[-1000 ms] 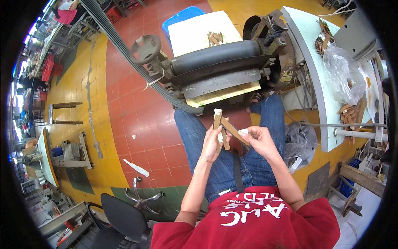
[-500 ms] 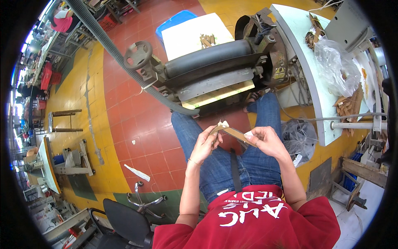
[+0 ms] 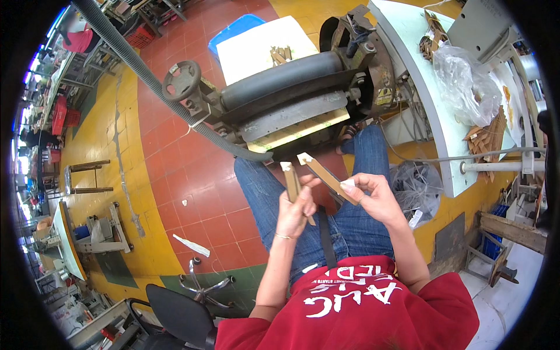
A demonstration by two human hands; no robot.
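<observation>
Over my lap, my left hand (image 3: 291,217) is closed around a narrow brown strip (image 3: 291,182), perhaps leather, that stands up from the fingers. A small white piece caps its upper end, and its lower end shows below the hand. My right hand (image 3: 375,197) pinches another brown strip (image 3: 322,175) near its lower end, where a white bit shows by the thumb. This strip slants up to the left and also carries a white tip. The two strips are apart, with their white ends close together. Just ahead stands a machine with a long black roller (image 3: 283,80).
Behind the roller, a white board (image 3: 256,44) carries several brown strips (image 3: 280,55). The pale table (image 3: 423,96) on my right bears plastic film (image 3: 464,79) and brown strips (image 3: 490,140). A grey hose (image 3: 131,55) crosses on the left, above a handwheel (image 3: 181,81).
The strips, which met or crossed between my hands, are now separated. My left hand has turned so its strip points upward. The whole view has shifted slightly.
</observation>
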